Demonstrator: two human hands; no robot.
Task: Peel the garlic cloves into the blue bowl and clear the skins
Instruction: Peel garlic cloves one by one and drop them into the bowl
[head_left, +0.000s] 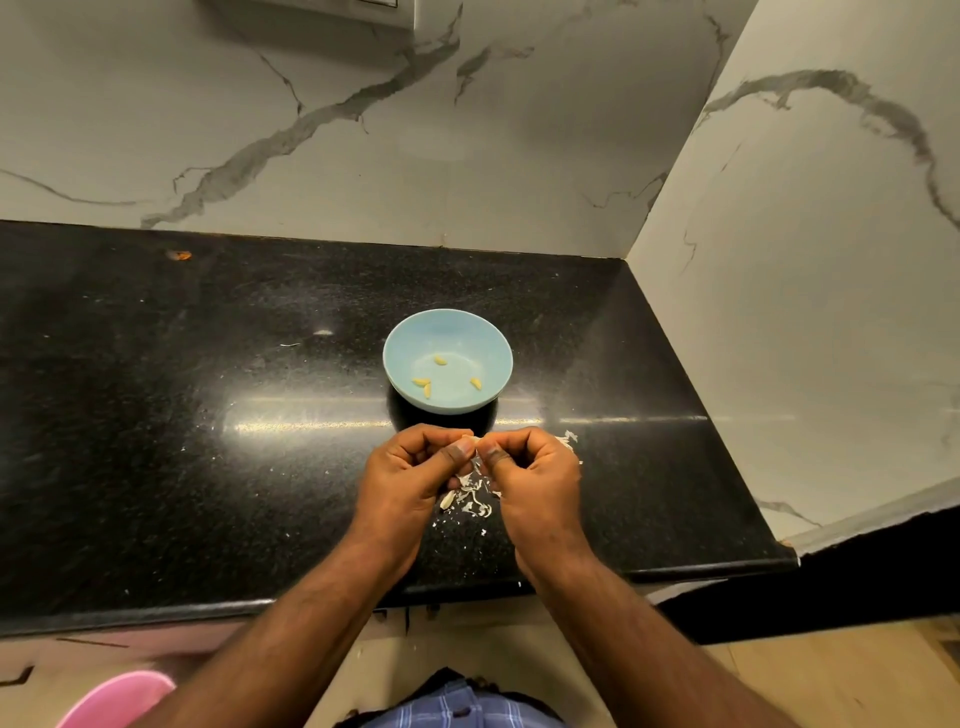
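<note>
A light blue bowl (448, 332) stands on the black counter (208, 395) and holds several peeled yellowish cloves (440, 359). Just in front of the bowl, my left hand (410, 470) and my right hand (535, 467) meet fingertip to fingertip. Both pinch one small garlic clove (471, 440) with white skin hanging from it. Most of that clove is hidden by my fingers. Under and between my hands lies a heap of white garlic skins (470, 501), with more skins (569, 439) beside my right hand.
The counter ends at a marble wall behind and at a marble side wall on the right. Its front edge runs just below my wrists. A pink tub (111, 699) shows on the floor at the lower left. A small orange speck (179, 254) lies at the counter's back left.
</note>
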